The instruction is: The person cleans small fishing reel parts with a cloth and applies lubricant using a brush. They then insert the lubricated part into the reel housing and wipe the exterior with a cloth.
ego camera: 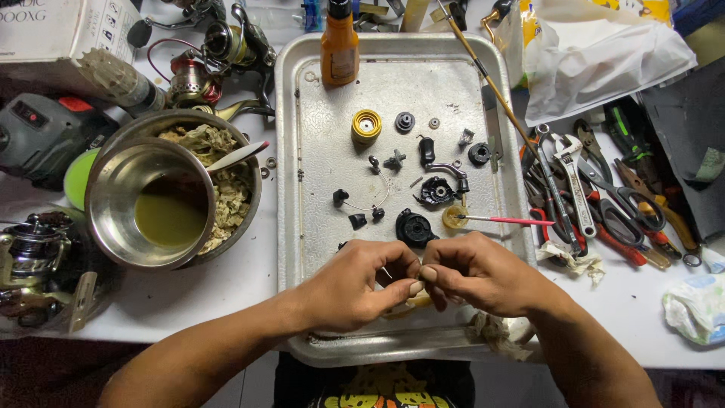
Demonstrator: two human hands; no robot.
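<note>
From the head camera, the left hand (361, 283) and the right hand (477, 273) are meeting fingertip to fingertip over the near end of a dented rectangular metal tray (317, 151). Both are pinching together on something small between them; what it is cannot be told, since the fingers are hiding it. Beyond the hands, small black reel parts (416, 227) are lying scattered on the tray, with a yellow spool-shaped ring (366, 125) and an orange plastic bottle (339, 45) farther back. A steel bowl holding greenish liquid (147, 204) is sitting left of the tray; red-handled pliers and scissors (604, 204) are lying right of it.
</note>
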